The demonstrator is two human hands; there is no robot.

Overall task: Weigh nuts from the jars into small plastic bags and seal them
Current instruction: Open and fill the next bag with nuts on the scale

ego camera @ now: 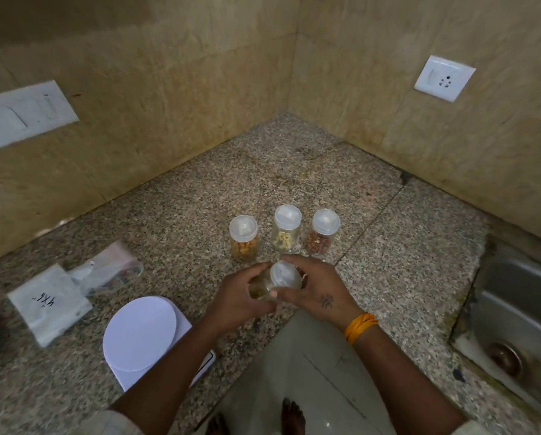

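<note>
Nearest to the camera are the two forearms of the person, which reach forward over the edge of the granite counter [200, 196]. Between them, far below, the bare feet [291, 416] stand on the floor tiles.

The left hand [241, 299] curls its fingers around the body of a small clear jar [264, 285], which is tilted, with the lid pointing up and to the right. The right hand [316, 288] holds the white lid [283, 274] of this jar; the fingers wrap over the top and the thumb presses near the rim. The right wrist has an orange thread band [360, 326], and the back of the hand has a small dark tattoo. What is inside the held jar I cannot tell clearly.

Just behind the hands three more jars stand upright in a row, all closed with white lids: the left jar [244, 238] with orange-yellow nuts, the middle jar [286, 229] with pale cashews, the right jar [324, 232] with reddish-brown nuts.

To the left of the left forearm lies the white scale [140, 334] with its round plate. Further left lies a pack of plastic bags [51, 304] with handwriting on it, and a loose clear bag [109, 271] beside it, touching it.

At the right side a steel sink [520, 315] is set in the counter. On the walls there are a socket [444, 78] and a switch plate [24, 113].
</note>
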